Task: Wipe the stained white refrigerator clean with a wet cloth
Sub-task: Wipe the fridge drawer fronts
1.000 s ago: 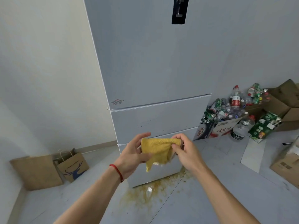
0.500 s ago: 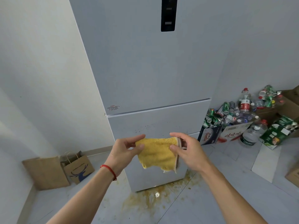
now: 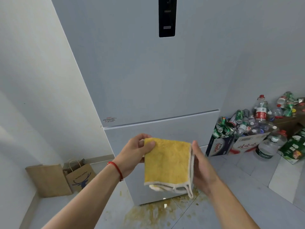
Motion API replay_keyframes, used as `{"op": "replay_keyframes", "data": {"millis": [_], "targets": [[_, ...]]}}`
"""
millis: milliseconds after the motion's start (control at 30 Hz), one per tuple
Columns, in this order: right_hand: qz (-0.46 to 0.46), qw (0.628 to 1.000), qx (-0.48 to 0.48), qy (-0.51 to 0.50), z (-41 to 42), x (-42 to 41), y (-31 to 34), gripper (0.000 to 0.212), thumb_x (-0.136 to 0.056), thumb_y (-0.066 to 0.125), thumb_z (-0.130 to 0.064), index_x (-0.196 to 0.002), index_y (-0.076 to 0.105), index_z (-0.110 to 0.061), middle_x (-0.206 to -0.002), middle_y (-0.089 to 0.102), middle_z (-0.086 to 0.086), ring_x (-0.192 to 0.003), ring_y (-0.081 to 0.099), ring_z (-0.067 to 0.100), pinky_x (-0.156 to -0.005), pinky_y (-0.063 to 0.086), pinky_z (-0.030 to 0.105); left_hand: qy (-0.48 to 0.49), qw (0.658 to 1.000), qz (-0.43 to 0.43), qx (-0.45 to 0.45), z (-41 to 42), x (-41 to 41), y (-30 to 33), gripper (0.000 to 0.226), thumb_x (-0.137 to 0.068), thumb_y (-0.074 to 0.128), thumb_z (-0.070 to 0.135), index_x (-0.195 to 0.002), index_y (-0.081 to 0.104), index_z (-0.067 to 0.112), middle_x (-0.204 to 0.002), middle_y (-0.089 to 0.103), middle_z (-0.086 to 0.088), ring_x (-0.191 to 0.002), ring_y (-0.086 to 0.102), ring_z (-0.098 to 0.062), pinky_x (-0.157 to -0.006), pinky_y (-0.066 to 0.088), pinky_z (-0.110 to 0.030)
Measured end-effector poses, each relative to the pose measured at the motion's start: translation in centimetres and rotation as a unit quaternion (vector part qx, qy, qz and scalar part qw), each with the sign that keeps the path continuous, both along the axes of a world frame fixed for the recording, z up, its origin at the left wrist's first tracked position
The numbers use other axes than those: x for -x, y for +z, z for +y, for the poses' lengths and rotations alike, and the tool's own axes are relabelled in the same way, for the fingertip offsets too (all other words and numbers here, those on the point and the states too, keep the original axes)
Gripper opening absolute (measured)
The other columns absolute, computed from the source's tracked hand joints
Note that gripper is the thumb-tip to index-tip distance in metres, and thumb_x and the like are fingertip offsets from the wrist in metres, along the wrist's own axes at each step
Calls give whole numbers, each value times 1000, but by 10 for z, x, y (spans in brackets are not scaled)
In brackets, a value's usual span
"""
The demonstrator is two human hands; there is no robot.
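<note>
Both forearms are bare, with no sleeves showing anywhere along them. The left hand (image 3: pixel 133 152) wears 1 thin red string bracelet (image 3: pixel 117 169) at the wrist. The right hand (image 3: pixel 202 169) wears nothing: no ring, watch or glove.

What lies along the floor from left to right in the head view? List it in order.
Flat cardboard piece → paper bag → yellowish spill → box of crushed cans → big water bottle → green carton.
</note>
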State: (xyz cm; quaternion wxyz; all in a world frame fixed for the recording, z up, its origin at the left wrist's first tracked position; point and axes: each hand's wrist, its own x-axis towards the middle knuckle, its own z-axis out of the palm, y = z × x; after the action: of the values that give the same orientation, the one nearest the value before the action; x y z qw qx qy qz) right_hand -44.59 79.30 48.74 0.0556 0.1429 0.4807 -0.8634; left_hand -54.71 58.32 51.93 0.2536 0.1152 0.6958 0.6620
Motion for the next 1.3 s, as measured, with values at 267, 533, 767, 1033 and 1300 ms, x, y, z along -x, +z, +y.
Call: {"op": "replay_keyframes", "data": {"millis": [267,533,767,1033,1300], "targets": [[-114,980,147,-73,-18,26,-97,45,-87,63,-9,-129,65,4,-115,74,27,-97,75,45,-81,58,48,255,926,196,199,5,28,-87,12,-92,70,28,-100,61,30,-89,69,6,-76,68,-9,-73,61,-42],[114,934,-102,-323,-23,83,-127,23,-92,69,-1,-91,80,-21,-85,80,-9,-68,75,1,-58,58,24,477,747,442,135,-46,100,-142,32,-90,67,8,-113,51,21,-99,58,-3,-79,55,-24,-67,46,-22],[528,574,-504,-373,-45,210,-137,44,-98,54,-3,-141,56,0,-142,50,16,-137,48,27,-117,39,43,524,774,354,-11,-61,156,-151,32,-100,52,34,-128,55,18,-108,60,7,-92,59,-12,-78,48,-30],[492,449,-665,-338,-39,250,-156,57,-100,44,-50,-142,59,-14,-144,50,7,-137,44,30,-117,36,48,495,772,399,-6,-79,172,-151,51,-103,47,39,-59,35,17,-57,31,3,-55,28,-22,-52,21,-33],[554,399,-666,-301,-132,241,-136,52,-101,35,-51,-132,64,-20,-127,63,-2,-119,53,24,-111,31,40,487,748,451,-24,-92,154,-157,41,-102,53,41,-69,51,17,-64,46,6,-59,42,-16,-61,34,-32]]}}
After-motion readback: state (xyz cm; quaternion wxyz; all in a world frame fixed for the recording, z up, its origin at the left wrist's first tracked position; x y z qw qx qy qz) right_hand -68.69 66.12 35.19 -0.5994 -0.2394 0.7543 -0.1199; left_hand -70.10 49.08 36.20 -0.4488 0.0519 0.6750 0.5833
